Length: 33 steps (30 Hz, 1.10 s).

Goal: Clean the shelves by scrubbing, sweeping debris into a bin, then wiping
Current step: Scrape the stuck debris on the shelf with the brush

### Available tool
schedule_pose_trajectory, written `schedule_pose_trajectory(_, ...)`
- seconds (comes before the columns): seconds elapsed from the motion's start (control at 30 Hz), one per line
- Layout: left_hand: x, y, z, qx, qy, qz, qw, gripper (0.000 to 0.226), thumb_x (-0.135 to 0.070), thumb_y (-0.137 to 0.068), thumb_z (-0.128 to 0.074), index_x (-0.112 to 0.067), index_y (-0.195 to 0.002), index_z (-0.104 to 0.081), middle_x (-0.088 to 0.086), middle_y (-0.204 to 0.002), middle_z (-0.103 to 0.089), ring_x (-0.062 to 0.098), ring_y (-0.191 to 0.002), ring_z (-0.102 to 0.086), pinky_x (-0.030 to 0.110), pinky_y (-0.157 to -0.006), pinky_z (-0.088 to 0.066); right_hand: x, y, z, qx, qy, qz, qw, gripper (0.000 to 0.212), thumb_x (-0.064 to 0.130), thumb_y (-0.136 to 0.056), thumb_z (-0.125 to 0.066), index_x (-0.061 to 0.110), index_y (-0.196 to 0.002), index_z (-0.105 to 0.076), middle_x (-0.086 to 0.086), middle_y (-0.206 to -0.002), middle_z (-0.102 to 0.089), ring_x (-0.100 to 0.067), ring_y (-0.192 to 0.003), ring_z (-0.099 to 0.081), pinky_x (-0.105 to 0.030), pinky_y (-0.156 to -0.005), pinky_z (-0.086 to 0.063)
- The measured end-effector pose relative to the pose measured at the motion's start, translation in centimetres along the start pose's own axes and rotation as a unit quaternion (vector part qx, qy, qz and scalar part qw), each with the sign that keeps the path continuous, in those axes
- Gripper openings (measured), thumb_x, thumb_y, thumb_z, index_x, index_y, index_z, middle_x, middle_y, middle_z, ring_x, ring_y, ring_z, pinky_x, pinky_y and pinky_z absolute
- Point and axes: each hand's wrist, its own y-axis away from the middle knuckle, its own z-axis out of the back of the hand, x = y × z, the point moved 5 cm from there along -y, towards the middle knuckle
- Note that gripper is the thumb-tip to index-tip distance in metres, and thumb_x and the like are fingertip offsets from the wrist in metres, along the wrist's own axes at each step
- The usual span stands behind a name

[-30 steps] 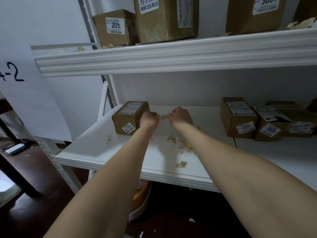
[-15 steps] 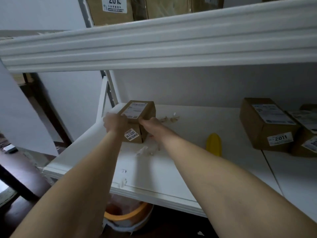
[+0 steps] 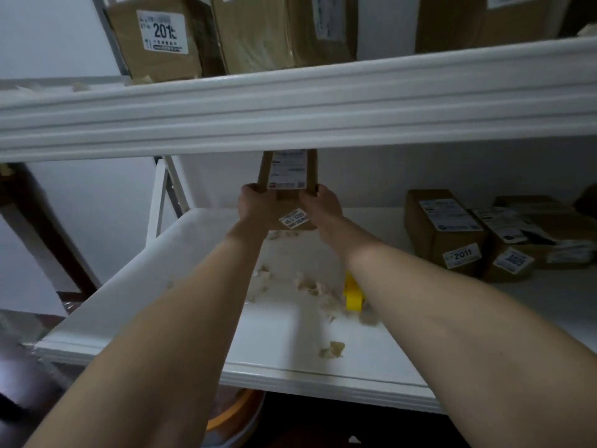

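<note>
- The lower shelf point(image 3: 155, 286) carries debris point(image 3: 310, 286) scattered across its middle, and a yellow tool point(image 3: 352, 294) lies among it.
- A cardboard box point(image 3: 287, 185) is held tilted above the shelf, probably to bare the dirty patch. The left hand point(image 3: 253, 206) and right hand point(image 3: 324, 205) grip its sides, fingers curled round the edges.
- Its sticker is too blurred to read. A neighbouring box point(image 3: 442, 231) reads "2011", and an upper box point(image 3: 155, 40) seems to read "2015".
- An orange-rimmed bin point(image 3: 232, 418) sits below the shelf's front edge.
</note>
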Motion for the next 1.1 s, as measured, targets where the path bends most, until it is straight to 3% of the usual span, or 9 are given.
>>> schedule_pose_trajectory(0.17, -2.6, 5.0, -8.2, 0.138, 0.031, -0.007, 0.990, 0.046, -0.013, -0.085, -0.063, -0.006, -0.128, -0.050, 0.011, -0.115, -0.061, 0.028, -0.105, -0.062, 0.033, -0.084, -0.052, -2.5, -0.2, 8.8, -0.080, -0.021, -0.019, 0.996, 0.038, 0.032, -0.091, -0.056, 0.011, -0.123, -0.057, -0.014, -0.115, -0.064, -0.028, -0.096, -0.066, -0.043, -0.086, -0.056)
schedule_pose_trajectory(0.27, -2.8, 7.2, -11.5, 0.186, 0.016, -0.005, 0.982, 0.040, -0.012, -0.086, -0.062, -0.004, -0.124, -0.054, 0.013, -0.118, -0.062, 0.028, -0.102, -0.062, 0.029, -0.079, -0.052, -4.0, 0.5, 12.2, -0.089, -0.029, -0.039, 0.995, 0.036, 0.035, -0.091, -0.056, 0.014, -0.121, -0.057, -0.009, -0.109, -0.066, -0.024, -0.093, -0.066, -0.039, -0.085, -0.056)
schedule_pose_trajectory(0.37, -2.3, 8.2, -13.8, 0.214, -0.010, 0.002, 0.977, 0.031, -0.009, -0.090, -0.057, -0.002, -0.120, -0.057, 0.017, -0.117, -0.063, 0.024, -0.093, -0.061, 0.022, -0.067, -0.050, -4.9, 0.8, 14.4, -0.091, -0.009, -0.048, 0.995, 0.040, 0.034, -0.089, -0.057, 0.013, -0.123, -0.057, -0.005, -0.105, -0.064, -0.021, -0.088, -0.063, -0.028, -0.069, -0.053)
schedule_pose_trajectory(0.53, -0.8, 8.6, -16.1, 0.218, -0.066, 0.027, 0.973, 0.035, -0.017, -0.090, -0.059, 0.000, -0.121, -0.056, 0.014, -0.114, -0.063, 0.026, -0.102, -0.061, 0.027, -0.073, -0.046, -5.9, 1.0, 15.6, -0.077, 0.017, -0.054, 0.995, 0.039, 0.027, -0.090, -0.059, 0.006, -0.123, -0.058, -0.009, -0.116, -0.062, -0.025, -0.104, -0.061, -0.033, -0.084, -0.052)
schedule_pose_trajectory(0.67, 0.0, 7.7, -17.0, 0.196, -0.102, 0.053, 0.974, 0.038, -0.027, -0.089, -0.060, 0.000, -0.115, -0.057, 0.012, -0.104, -0.064, 0.023, -0.087, -0.059, 0.034, -0.078, -0.052, -6.0, 1.2, 15.4, -0.049, 0.181, -0.053, 0.981, 0.030, 0.028, -0.093, -0.049, 0.010, -0.114, -0.060, -0.017, -0.125, -0.057, -0.029, -0.100, -0.061, -0.036, -0.082, -0.052)
schedule_pose_trajectory(0.8, 0.2, 7.8, -16.8, 0.201, -0.147, 0.052, 0.967, 0.041, -0.033, -0.090, -0.058, 0.000, -0.115, -0.057, 0.015, -0.103, -0.062, 0.024, -0.083, -0.056, 0.034, -0.069, -0.048, -6.2, 1.4, 15.3, -0.118, 0.378, -0.054, 0.917, 0.051, 0.029, -0.097, -0.046, 0.013, -0.143, -0.030, -0.019, -0.153, -0.018, -0.035, -0.124, -0.046, -0.040, -0.091, -0.044)
schedule_pose_trajectory(0.9, -0.1, 8.3, -15.3, 0.188, -0.171, 0.045, 0.966, 0.037, -0.036, -0.091, -0.057, -0.002, -0.106, -0.051, 0.012, -0.102, -0.052, 0.024, -0.086, -0.049, 0.035, -0.074, -0.044, -5.4, 2.0, 14.7, -0.114, 0.370, -0.020, 0.922, 0.046, 0.029, -0.098, -0.045, 0.013, -0.139, -0.032, -0.019, -0.148, -0.024, -0.034, -0.123, -0.047, -0.041, -0.091, -0.044)
schedule_pose_trajectory(1.03, -0.9, 9.8, -13.1, 0.189, -0.211, 0.022, 0.959, 0.030, -0.024, -0.093, -0.057, -0.009, -0.073, -0.040, 0.009, -0.100, -0.042, 0.016, -0.067, -0.042, 0.033, -0.075, -0.039, -4.4, 3.6, 13.9, -0.044, 0.335, 0.002, 0.941, 0.035, 0.031, -0.099, -0.040, 0.007, -0.121, -0.052, -0.017, -0.127, -0.053, -0.031, -0.106, -0.057, -0.036, -0.081, -0.047)
schedule_pose_trajectory(1.1, -1.3, 11.2, -12.0, 0.200, -0.227, 0.007, 0.953, 0.020, -0.023, -0.093, -0.057, -0.004, -0.094, -0.049, 0.011, -0.105, -0.044, 0.022, -0.082, -0.049, 0.032, -0.077, -0.040, -4.6, 4.8, 12.9, 0.020, 0.290, 0.002, 0.957, 0.035, 0.034, -0.098, -0.042, 0.005, -0.104, -0.061, -0.014, -0.106, -0.062, -0.028, -0.091, -0.060, -0.031, -0.072, -0.047)
